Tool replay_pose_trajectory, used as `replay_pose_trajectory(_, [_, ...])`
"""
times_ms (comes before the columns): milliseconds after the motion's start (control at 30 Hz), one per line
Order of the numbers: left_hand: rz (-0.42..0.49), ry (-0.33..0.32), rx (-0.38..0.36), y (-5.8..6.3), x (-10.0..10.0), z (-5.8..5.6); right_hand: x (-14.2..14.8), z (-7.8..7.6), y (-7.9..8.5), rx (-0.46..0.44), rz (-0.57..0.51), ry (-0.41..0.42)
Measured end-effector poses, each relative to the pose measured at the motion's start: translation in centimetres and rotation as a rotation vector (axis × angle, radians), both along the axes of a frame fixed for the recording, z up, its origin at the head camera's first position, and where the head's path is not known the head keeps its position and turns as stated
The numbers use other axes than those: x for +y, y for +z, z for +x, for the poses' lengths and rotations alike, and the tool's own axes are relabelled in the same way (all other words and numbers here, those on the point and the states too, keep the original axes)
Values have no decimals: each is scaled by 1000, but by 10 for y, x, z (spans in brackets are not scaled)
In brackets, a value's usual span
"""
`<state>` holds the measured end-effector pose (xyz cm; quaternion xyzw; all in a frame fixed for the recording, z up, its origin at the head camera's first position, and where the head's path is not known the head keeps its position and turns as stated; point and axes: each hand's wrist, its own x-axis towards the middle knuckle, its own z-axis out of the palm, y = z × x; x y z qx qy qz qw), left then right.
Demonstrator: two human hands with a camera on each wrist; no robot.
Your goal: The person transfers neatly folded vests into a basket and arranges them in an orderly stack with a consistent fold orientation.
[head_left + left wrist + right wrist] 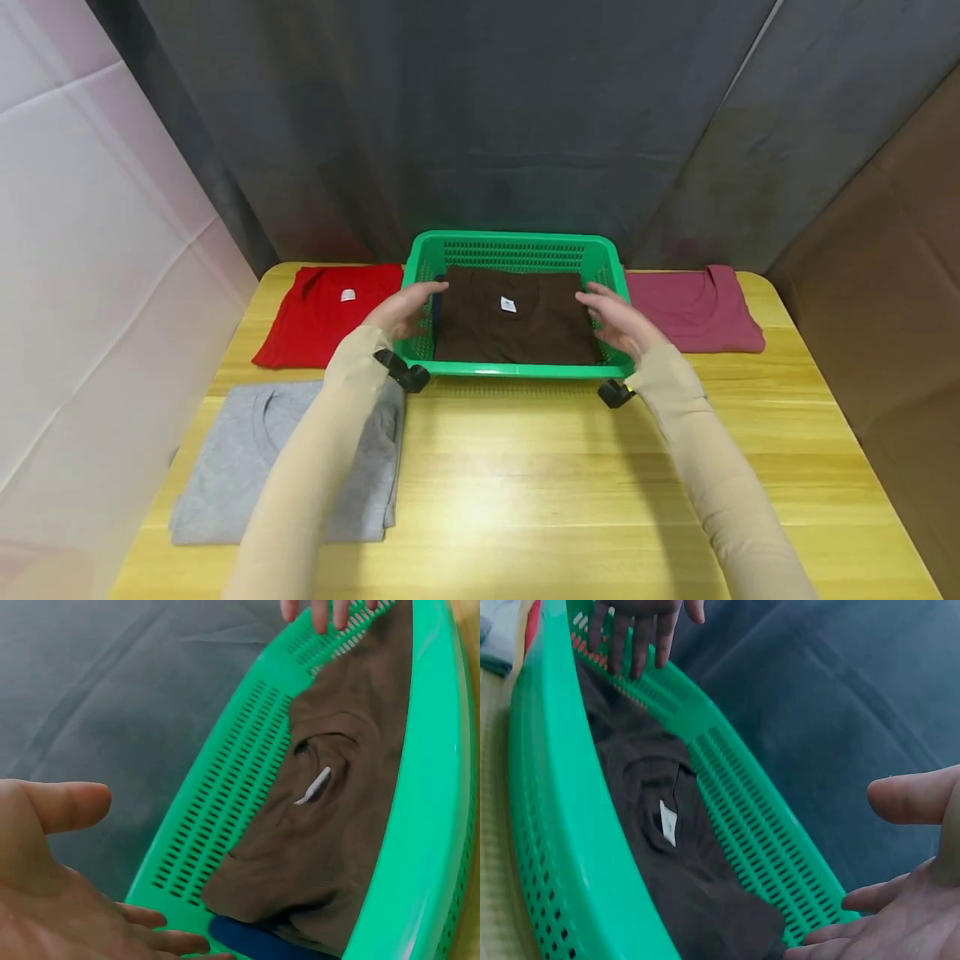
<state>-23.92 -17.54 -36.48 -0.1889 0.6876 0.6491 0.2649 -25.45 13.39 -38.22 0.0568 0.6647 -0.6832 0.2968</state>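
Observation:
A folded brown T-shirt [517,321] with a white neck label lies inside the green plastic basket [517,370]. Dark blue cloth [259,939] peeks out from under its left side. My left hand [408,310] is over the basket's left end, fingers extended and thumb apart, holding nothing. Over the right end is my right hand [617,318], its fingers likewise spread and without anything in them. Both palms face inward across the shirt. In the right wrist view, the brown shirt [675,847] lies along the basket's slotted far wall.
A folded red shirt [337,312] lies left of the basket, and a pink one [697,312] lies to its right. Nearer on the left is a folded grey shirt [232,467], partly behind my left forearm. A dark curtain [487,125] hangs behind the wooden table [540,500].

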Motion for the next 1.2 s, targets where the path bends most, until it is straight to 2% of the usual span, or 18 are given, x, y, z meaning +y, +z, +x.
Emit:
replay_pose_trajectory(100, [24,3,44,9,-5,9,-1,7,5,11,-30,6])
replay_pose_trajectory(200, [31,-28,84,15,-8,16,-4,17,11,26,-78,35])
replay_pose_trajectory(400, [31,-65,113,24,-14,34,-12,41,17,56,-161,107])
replay_pose_trajectory(600, [61,-70,153,25,-23,57,-22,67,17,105,-280,219])
replay_pose_trajectory(767, [-6,-45,188,29,-38,81,-33,89,19,163,-361,346])
replay_pose_trajectory(867, [-27,-24,205,31,-48,93,-43,100,18,164,-374,407])
replay_pose_trajectory(1000, [-4,4,202,27,-60,105,-58,112,10,148,-365,429])
replay_pose_trajectory(1200, [71,105,179,8,-82,126,-84,126,-9,67,-401,399])
